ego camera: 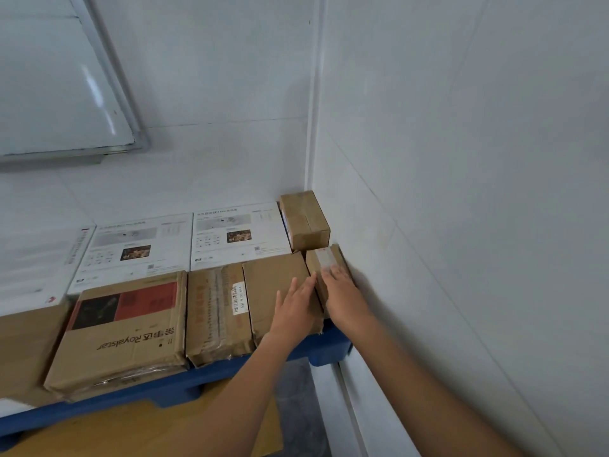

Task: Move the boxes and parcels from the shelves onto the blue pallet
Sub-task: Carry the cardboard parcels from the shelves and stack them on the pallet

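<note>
On blue pallet [171,389], Royalstar box [125,328], left hand [295,306] flat open, right hand [342,293] flat on small carton [324,258]

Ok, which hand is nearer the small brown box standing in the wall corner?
Right. The right hand rests on the narrow box directly in front of the small corner box. The left hand lies flat on the wider box beside it, farther away.

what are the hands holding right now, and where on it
Nothing is lifted. The right hand lies flat on top of the small box by the wall; the left hand lies flat on the brown box beside it.
</note>
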